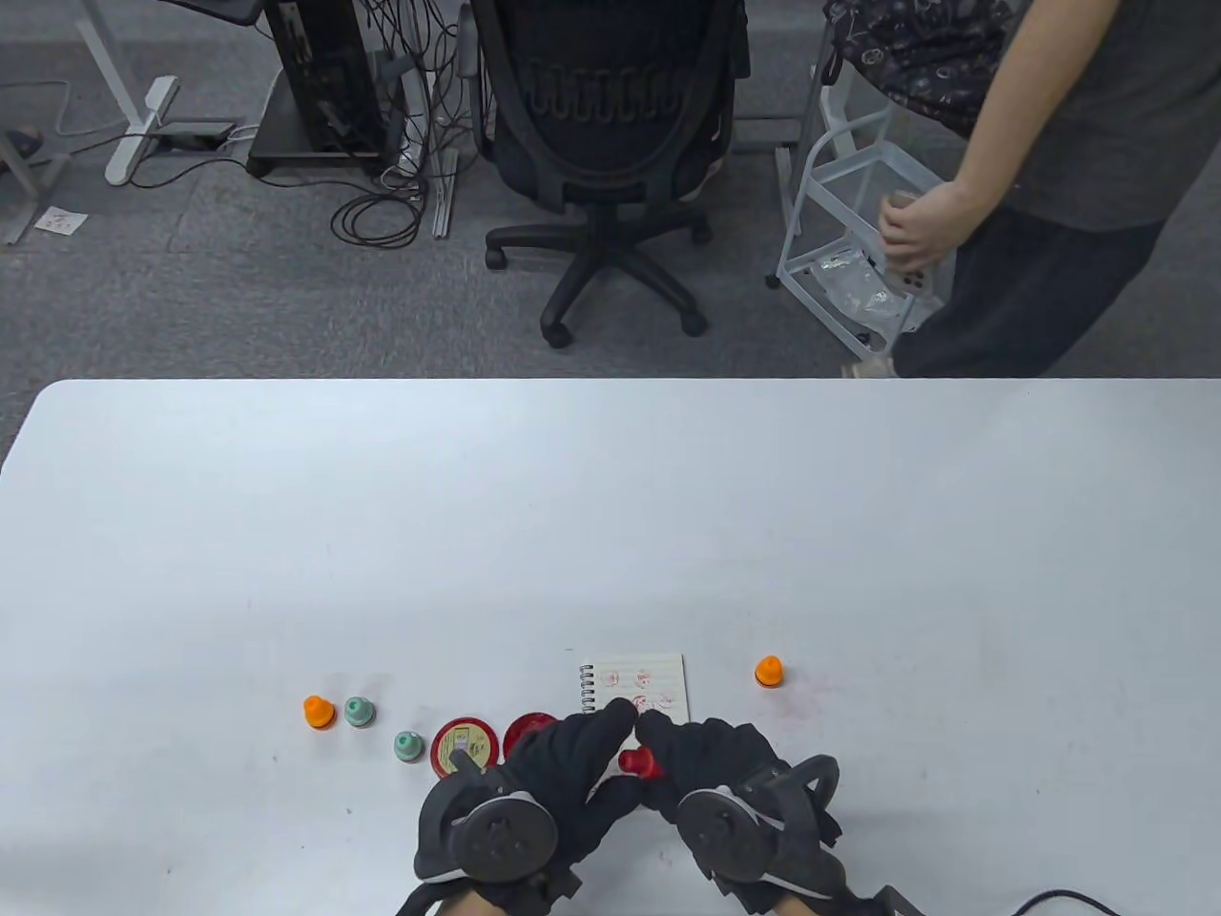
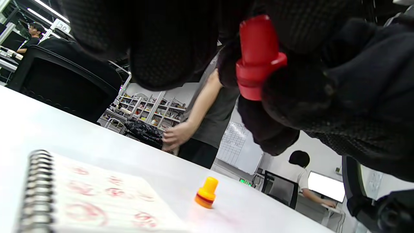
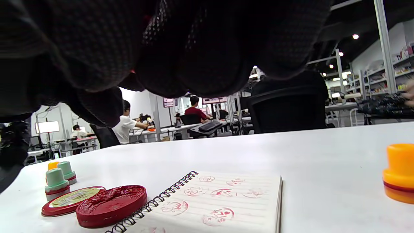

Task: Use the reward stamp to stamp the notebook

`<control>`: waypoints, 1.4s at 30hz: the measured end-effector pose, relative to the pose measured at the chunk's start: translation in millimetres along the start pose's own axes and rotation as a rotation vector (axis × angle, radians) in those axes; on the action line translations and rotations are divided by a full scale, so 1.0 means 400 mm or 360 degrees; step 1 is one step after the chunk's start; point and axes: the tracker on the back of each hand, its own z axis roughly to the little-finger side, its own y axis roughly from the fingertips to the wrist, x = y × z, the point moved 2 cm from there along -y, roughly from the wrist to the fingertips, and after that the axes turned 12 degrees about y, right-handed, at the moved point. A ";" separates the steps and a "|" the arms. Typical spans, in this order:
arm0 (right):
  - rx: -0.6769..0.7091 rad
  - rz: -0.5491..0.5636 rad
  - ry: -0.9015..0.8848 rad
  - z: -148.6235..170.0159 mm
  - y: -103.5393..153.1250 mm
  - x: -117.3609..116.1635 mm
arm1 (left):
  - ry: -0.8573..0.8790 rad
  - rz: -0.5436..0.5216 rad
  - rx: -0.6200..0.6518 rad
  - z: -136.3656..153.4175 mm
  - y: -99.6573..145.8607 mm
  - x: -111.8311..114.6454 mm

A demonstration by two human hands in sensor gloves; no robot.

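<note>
The table view is taken from high above the near edge of the white table, looking down and forward, so that the floor and an office chair behind are also included. The left wrist view is set low under the left hand, close to the table, tilted and facing right-forward. The right wrist view is placed just above the tabletop, facing forward-left. The spiral notebook and the orange stamp are shared by all three views.

Both hands hide the notebook's near edge and most of the red stamp.
</note>
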 end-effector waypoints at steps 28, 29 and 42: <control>-0.0120 -0.0259 -0.0023 0.048 0.013 -0.047 | 0.0112 -0.0096 -0.0076 0.015 0.003 -0.017; -0.0134 -0.0275 -0.0039 0.057 0.014 -0.050 | 0.0107 -0.0098 -0.0083 0.019 0.005 -0.021; -0.0289 -0.0749 -0.0002 0.172 0.025 -0.167 | 0.0094 -0.0134 -0.0118 0.040 0.016 -0.054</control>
